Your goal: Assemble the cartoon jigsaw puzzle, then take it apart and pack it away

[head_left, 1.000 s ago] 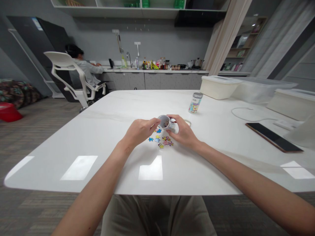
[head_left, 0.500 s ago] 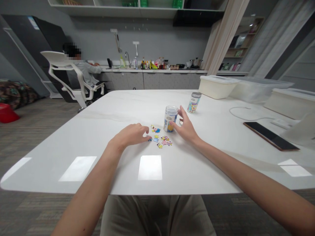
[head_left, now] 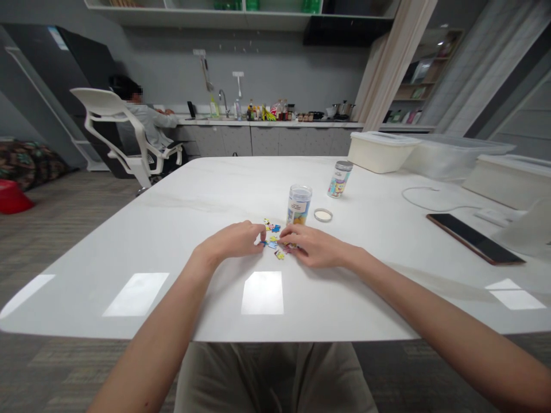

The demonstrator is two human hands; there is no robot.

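Several small, colourful jigsaw puzzle pieces [head_left: 272, 243] lie loose on the white table. At their left side, my left hand [head_left: 239, 238] is closed, thumb and forefinger pinching a blue puzzle piece [head_left: 264, 244] at the tabletop. From the right, my right hand [head_left: 317, 245] reaches over the pile, its curved fingers apart and touching pieces; it partly hides the pink ones. Just behind it stands a clear, lidless jar [head_left: 299, 205] with a printed label, its base hidden by the hand. A round silver-rimmed lid [head_left: 323, 215] rests flat to the right of the jar.
A second printed jar [head_left: 340, 179], with its lid on, stands farther back. Pale plastic boxes [head_left: 381, 152], a white cable and a dark phone [head_left: 473, 237] are on the table's right side. Beyond the table, a person [head_left: 148, 126] sits in a white chair at the counter.
My right hand has let go of the jar and come down to the puzzle pieces, uncovering the lid. My left forefinger has closed toward the thumb at the blue piece.
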